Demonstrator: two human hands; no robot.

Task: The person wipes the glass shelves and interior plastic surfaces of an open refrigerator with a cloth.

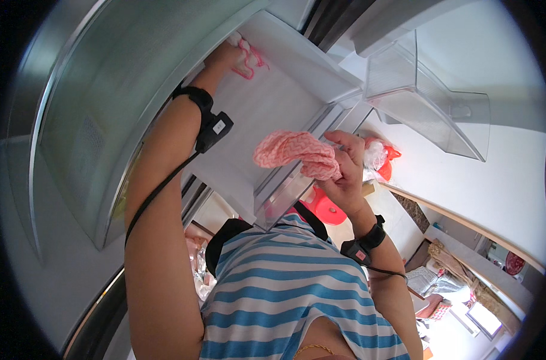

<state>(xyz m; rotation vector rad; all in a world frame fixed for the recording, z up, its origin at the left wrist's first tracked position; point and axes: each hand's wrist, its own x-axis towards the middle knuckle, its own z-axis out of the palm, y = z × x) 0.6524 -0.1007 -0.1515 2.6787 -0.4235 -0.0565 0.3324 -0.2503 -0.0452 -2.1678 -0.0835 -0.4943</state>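
My left hand [225, 54] reaches under a frosted shelf [120, 81] to the far end of a white-walled refrigerator drawer [282, 99]. It holds a white cloth with pink edging [246, 58] against the drawer's inside; the shelf edge and cloth partly hide the fingers. In my right hand [349, 171] is a bunched pink cloth with a zigzag pattern [295, 153]. That hand is above the drawer's clear front panel [282, 198], and the cloth's loose end hangs over the drawer. Both wrists wear black straps with small boxes and cables.
The open refrigerator door at right carries a clear door bin [426, 99]. Beyond the drawer front, a red plastic stool [329, 209] stands on the floor near red and white plastic bags [381, 157]. A crinkled shiny wrapper [203, 274] lies left of my torso.
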